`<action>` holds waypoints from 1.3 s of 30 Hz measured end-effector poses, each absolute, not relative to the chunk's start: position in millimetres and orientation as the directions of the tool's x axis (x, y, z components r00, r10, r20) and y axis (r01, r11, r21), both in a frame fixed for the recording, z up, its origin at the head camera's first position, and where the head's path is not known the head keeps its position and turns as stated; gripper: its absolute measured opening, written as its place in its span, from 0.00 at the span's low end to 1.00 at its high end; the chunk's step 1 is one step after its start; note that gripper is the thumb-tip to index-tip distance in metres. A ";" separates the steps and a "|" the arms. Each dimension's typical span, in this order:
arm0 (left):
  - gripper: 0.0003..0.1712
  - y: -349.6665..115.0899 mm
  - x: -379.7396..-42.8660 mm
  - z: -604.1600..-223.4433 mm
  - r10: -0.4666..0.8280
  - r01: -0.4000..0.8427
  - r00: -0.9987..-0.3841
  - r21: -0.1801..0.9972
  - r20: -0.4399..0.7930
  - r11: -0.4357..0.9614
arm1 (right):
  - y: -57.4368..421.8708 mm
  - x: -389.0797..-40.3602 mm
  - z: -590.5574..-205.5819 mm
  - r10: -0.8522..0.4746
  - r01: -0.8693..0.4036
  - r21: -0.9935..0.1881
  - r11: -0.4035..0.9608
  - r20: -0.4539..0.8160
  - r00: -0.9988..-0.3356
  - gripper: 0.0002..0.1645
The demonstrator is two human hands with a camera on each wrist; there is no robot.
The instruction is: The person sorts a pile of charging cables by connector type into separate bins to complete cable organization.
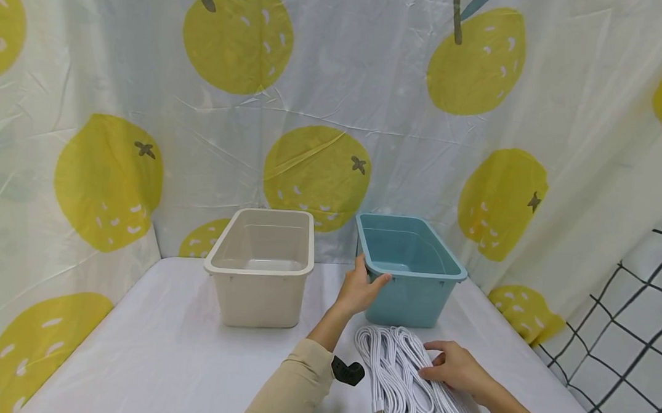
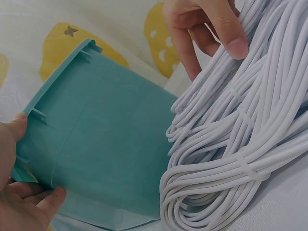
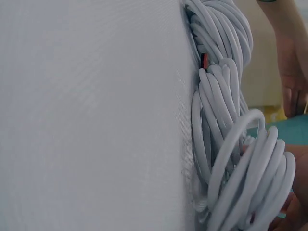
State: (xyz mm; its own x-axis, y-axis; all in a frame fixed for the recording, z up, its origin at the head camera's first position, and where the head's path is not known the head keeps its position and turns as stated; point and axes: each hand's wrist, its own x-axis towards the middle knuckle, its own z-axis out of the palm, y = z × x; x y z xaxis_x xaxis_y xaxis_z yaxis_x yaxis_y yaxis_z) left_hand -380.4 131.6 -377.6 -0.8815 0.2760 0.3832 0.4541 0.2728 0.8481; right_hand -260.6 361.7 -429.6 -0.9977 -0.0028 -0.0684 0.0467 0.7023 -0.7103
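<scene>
No readable text in view

No words, labels, brands or numbers can be read in any view. Any print on the red-and-black patch [image 3: 204,61] among the white cables [image 3: 220,94], or on the black device [image 1: 348,372] at the left wrist, is too small to tell.

A teal bin [image 1: 407,302] is standing upright, its top open, near the far right corner of the table [image 1: 163,359]; coiled, tied white cables [image 1: 379,362] are lying just in front, toward the right edge.
</scene>
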 end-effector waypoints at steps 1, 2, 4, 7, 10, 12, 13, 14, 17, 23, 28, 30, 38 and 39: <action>0.49 131.6 -380.5 -377.7 0.277 0.455 -0.881 0.848 0.384 0.273 | 361.5 -260.8 -429.1 0.012 0.053 -0.705 0.708 -0.063 -0.998 0.41; 0.49 131.6 -380.7 -377.8 0.278 0.455 -0.881 0.847 0.383 0.274 | 361.6 -261.0 -428.6 0.022 0.054 -0.699 0.713 -0.054 -0.998 0.41; 0.49 131.4 -380.4 -377.6 0.279 0.455 -0.881 0.846 0.382 0.277 | 362.4 -261.6 -427.0 0.034 0.051 -0.695 0.717 -0.038 -0.999 0.41; 0.49 130.9 -380.5 -376.8 0.277 0.454 -0.882 0.846 0.381 0.281 | 364.4 -262.4 -423.5 0.040 0.041 -0.698 0.715 -0.018 -0.999 0.41; 0.48 131.0 -379.8 -376.6 0.275 0.452 -0.883 0.846 0.380 0.282 | 366.7 -261.8 -419.5 0.040 0.031 -0.697 0.716 -0.003 -0.999 0.40; 0.48 131.1 -379.9 -376.2 0.274 0.450 -0.884 0.847 0.379 0.281 | 368.3 -261.7 -416.5 0.032 0.017 -0.689 0.724 0.009 -0.999 0.40; 0.48 131.1 -379.9 -376.1 0.274 0.449 -0.885 0.848 0.377 0.281 | 369.3 -261.7 -415.1 0.025 0.008 -0.685 0.729 0.015 -1.000 0.39; 0.48 131.2 -379.9 -376.3 0.274 0.447 -0.885 0.849 0.376 0.280 | 370.2 -261.5 -413.4 0.016 -0.004 -0.678 0.735 0.023 -1.000 0.39; 0.48 131.6 -380.1 -376.8 0.275 0.446 -0.885 0.852 0.375 0.275 | 372.6 -261.2 -408.3 0.013 -0.011 -0.674 0.738 0.031 -0.999 0.37; 0.48 131.5 -380.7 -377.1 0.275 0.453 -0.882 0.848 0.382 0.275 | 377.4 -261.5 -395.4 -0.005 -0.020 -0.681 0.732 0.024 -1.000 0.35; 0.48 131.4 -380.9 -377.1 0.278 0.456 -0.880 0.845 0.384 0.278 | 385.1 -261.5 -384.6 -0.121 -0.125 -0.679 0.723 0.054 -0.991 0.34; 0.48 131.4 -380.6 -377.1 0.278 0.454 -0.881 0.847 0.382 0.276 | 387.7 -261.2 -379.4 -0.175 -0.174 -0.683 0.709 0.069 -0.982 0.34; 0.48 132.0 -381.5 -378.1 0.277 0.448 -0.884 0.851 0.376 0.274 | 393.2 -262.9 -359.4 -0.226 -0.224 -0.668 0.710 0.085 -0.970 0.35; 0.48 131.7 -381.2 -377.9 0.278 0.448 -0.884 0.851 0.375 0.274 | 394.1 -262.7 -356.5 -0.223 -0.223 -0.666 0.712 0.087 -0.971 0.35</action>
State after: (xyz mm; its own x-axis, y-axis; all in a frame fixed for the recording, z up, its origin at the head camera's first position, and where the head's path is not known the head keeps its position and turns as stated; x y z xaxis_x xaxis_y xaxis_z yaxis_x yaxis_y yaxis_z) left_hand -381.2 131.7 -377.9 -0.8842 0.2783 0.3752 0.4475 0.2741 0.8512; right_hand -262.7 394.1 -356.5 -0.9708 -0.2233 0.0870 -0.2234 0.7118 -0.6659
